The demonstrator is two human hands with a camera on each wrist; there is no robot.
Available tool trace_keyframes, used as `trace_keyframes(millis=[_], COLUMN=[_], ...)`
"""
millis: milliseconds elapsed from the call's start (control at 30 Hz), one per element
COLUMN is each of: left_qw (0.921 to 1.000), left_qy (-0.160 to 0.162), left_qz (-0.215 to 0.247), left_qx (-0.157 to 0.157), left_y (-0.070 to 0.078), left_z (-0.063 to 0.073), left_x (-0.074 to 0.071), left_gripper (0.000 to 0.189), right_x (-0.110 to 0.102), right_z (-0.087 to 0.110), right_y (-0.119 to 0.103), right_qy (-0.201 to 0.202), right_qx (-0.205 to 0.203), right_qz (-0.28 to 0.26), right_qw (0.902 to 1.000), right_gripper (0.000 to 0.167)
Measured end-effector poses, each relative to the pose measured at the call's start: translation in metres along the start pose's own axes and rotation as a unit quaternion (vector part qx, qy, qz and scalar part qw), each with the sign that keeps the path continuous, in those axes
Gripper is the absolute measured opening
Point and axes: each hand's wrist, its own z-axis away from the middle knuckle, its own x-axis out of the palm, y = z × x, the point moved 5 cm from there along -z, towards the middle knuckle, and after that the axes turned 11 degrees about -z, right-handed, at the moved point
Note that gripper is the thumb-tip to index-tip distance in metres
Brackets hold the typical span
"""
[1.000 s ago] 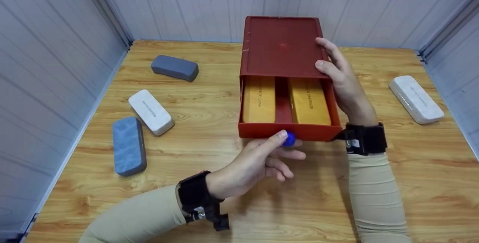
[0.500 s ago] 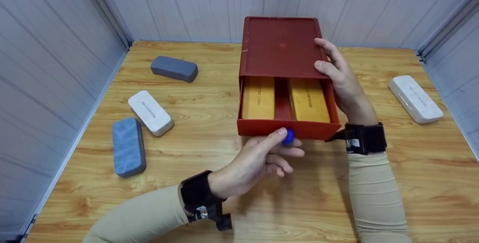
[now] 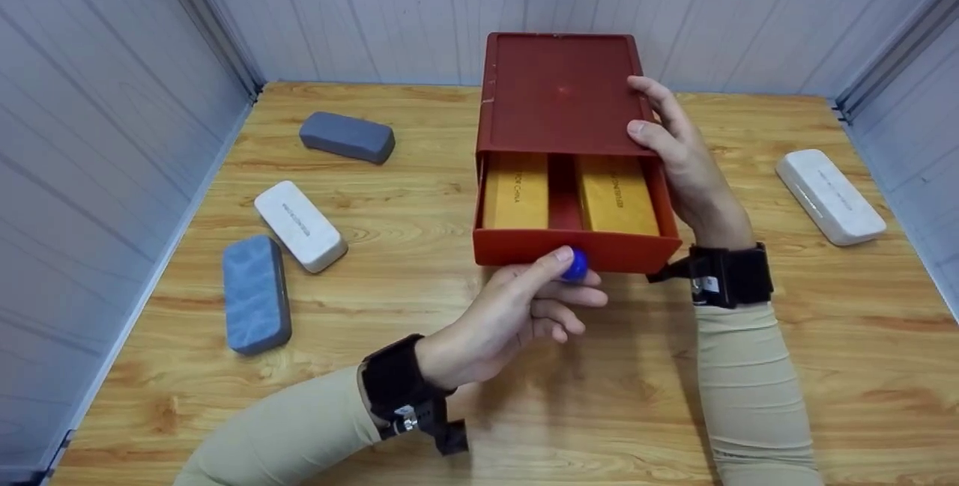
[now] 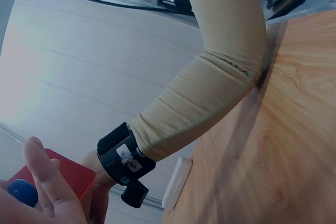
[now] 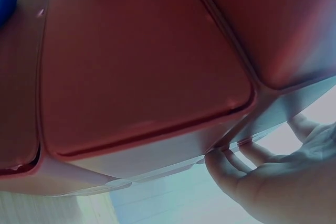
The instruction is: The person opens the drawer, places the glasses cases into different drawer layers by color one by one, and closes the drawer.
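Note:
A dark red drawer cabinet (image 3: 562, 108) stands at the back, its top drawer (image 3: 517, 248) partly pulled out. Two yellow oblong cases (image 3: 517, 194) with printed lettering lie side by side in that drawer. My left hand (image 3: 502, 317) pinches the drawer's blue knob (image 3: 575, 267) between thumb and index finger, the other fingers loose below. On the cabinet's right side my right hand (image 3: 689, 164) rests, thumb and index fingertip at the top edge. The right wrist view shows those fingers (image 5: 223, 174) against the side wall, beside lower drawer fronts (image 5: 147, 61).
On the wooden table (image 3: 419, 261), left of the cabinet, lie a dark grey case (image 3: 348, 136), a white case (image 3: 301, 226) and a blue case (image 3: 256, 293). Another white case (image 3: 832, 196) lies at the right. Pale panel walls (image 3: 374, 14) enclose the table.
The top drawer has slid a little inward, and my left hand has moved away from me with its knob. Less of the yellow cases shows. My right hand has stayed on the cabinet's side.

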Motion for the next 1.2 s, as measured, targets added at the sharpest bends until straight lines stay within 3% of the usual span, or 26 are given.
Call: trace_keyframes(millis=[467,1200], left_qw=[0.9993,0.9984], left_qy=[0.009,0.028], left_qz=[0.002,-0.003], left_qx=[0.035,0.049], left_y=[0.008,0.019], left_z=[-0.017,-0.046], left_x=[-0.008,-0.021], left_gripper=[0.042,0.041], right_x=[0.000,0.000], right_z=[-0.001,-0.001], right_y=[0.000,0.001], right_qy=[-0.002,0.001], right_qx=[-0.005,0.001], right_qz=[-0.003,0.000], right_qw=[1.0000,1.0000], right_gripper=[0.058,0.057])
